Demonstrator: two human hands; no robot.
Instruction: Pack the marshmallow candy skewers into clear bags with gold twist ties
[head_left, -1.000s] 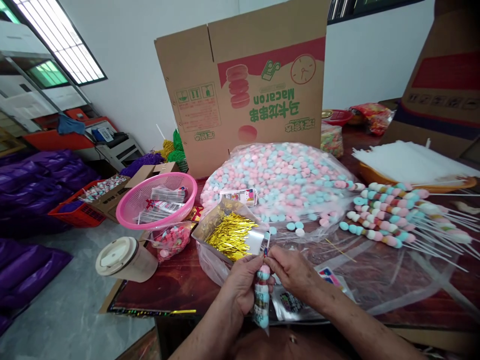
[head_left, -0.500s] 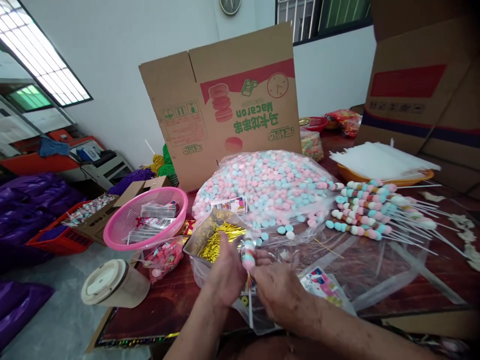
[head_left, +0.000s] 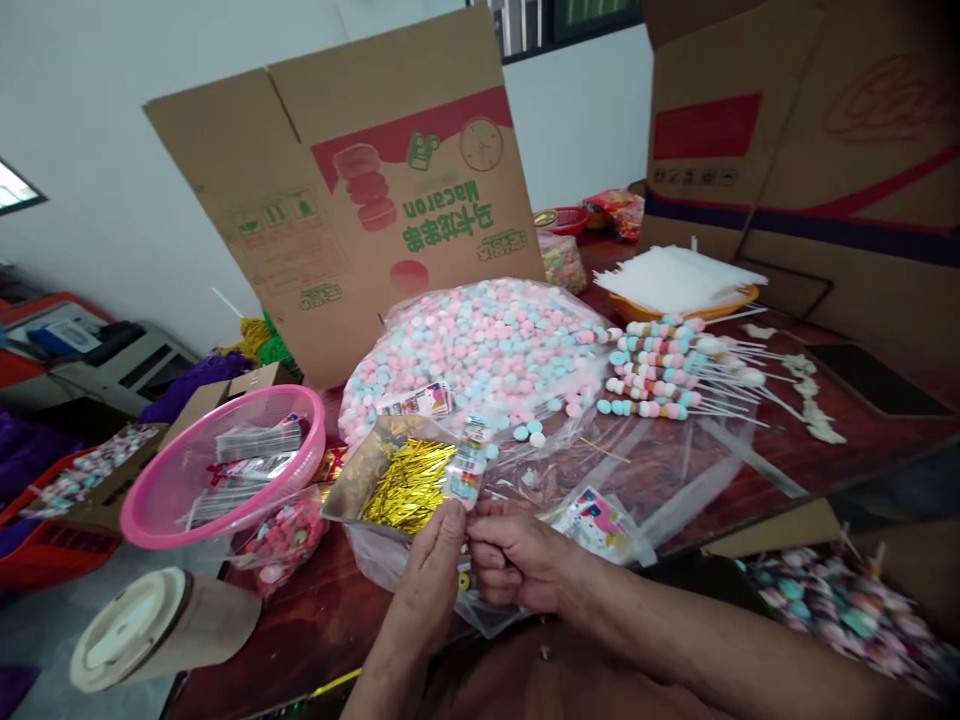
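A marshmallow skewer [head_left: 466, 475] in a clear printed wrapper stands upright between my hands, pink, white and blue pieces showing. My left hand [head_left: 435, 550] is closed around its lower end, thumb up. Against it, my right hand [head_left: 517, 555] is closed with curled fingers at the gathered base of the wrapper; the fingers hide the stick and any tie there. Just behind my left hand, a tray [head_left: 346, 490] holds gold twist ties [head_left: 411, 485]. Beyond lies a big clear bag of pink and blue marshmallows [head_left: 480, 350], with printed wrappers [head_left: 416, 400] on it.
Finished-looking skewers [head_left: 667, 370] lie piled at right, before a basket of white sticks [head_left: 679, 280]. At left are a pink basket [head_left: 319, 425] and a lidded cup [head_left: 165, 625]. Cardboard boxes [head_left: 247, 150] stand behind. A box of skewers [head_left: 855, 610] sits low right.
My left hand has gone from spread fingers to closed around the skewer's base. Both hands have drawn together there. The view has swung right.
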